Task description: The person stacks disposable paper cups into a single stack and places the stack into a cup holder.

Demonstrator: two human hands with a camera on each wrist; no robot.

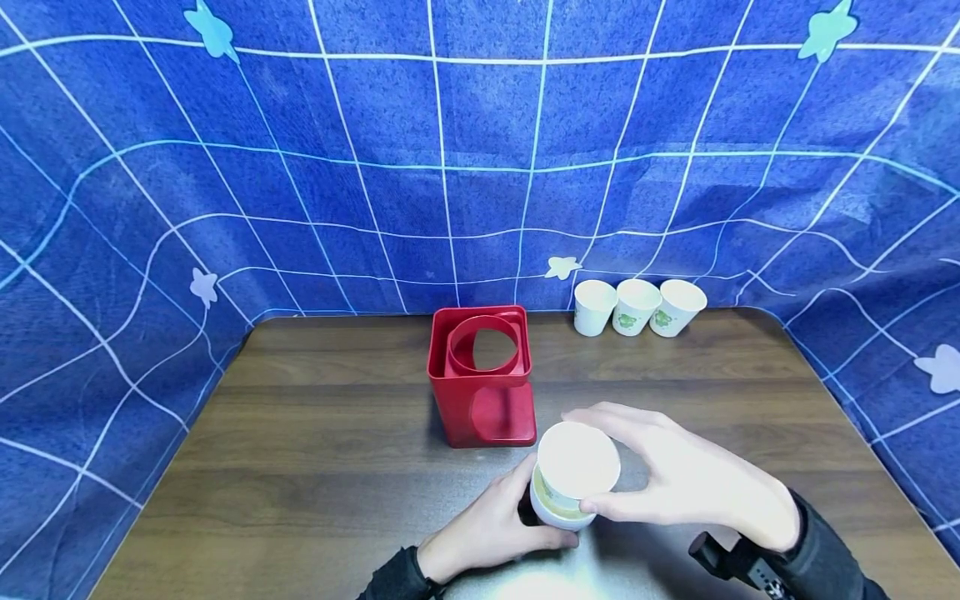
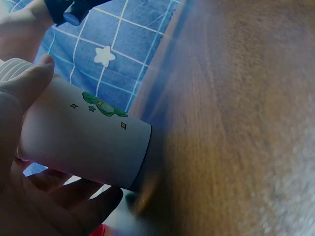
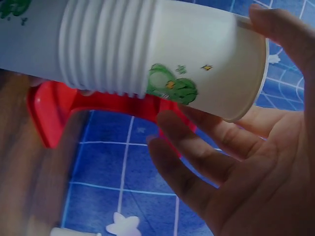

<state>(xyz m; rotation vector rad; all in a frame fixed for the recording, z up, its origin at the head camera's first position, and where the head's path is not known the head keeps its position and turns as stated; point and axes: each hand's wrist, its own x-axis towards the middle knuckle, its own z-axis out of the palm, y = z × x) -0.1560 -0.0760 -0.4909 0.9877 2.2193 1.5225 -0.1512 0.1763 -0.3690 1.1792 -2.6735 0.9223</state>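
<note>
Left hand: the left hand (image 1: 487, 525) gripped the lower part of a stack of paper cups (image 1: 572, 483), its fingers (image 2: 74, 194) curled under the white wall and the thumb laid over the top side in the left wrist view.
Right hand: the right hand (image 1: 690, 479) cupped the top cup of the stack, fingers (image 3: 197, 162) spread and lightly bent around the rim; a fingertip touched the rim's edge in the right wrist view, the other fingers stood just off the cup wall.
Stack of paper cups: white, with a green printed figure and small yellow stars; several nested rims showed as ridges below the top cup. It stood on its base on the tabletop (image 1: 315, 467), held between both sets of fingers, at the near edge.
Red holder: a red box-shaped holder (image 1: 483, 375) with a round opening on top and another in its front face stood just beyond the left fingers, apart from the stack.
Three loose cups: three white paper cups (image 1: 637, 307) stood in a row well beyond the right fingers, at the far edge of the tabletop, against the blue grid cloth (image 1: 480, 167).
Wrist strap: a dark device (image 1: 738, 560) sat on the right wrist, behind the fingers.
</note>
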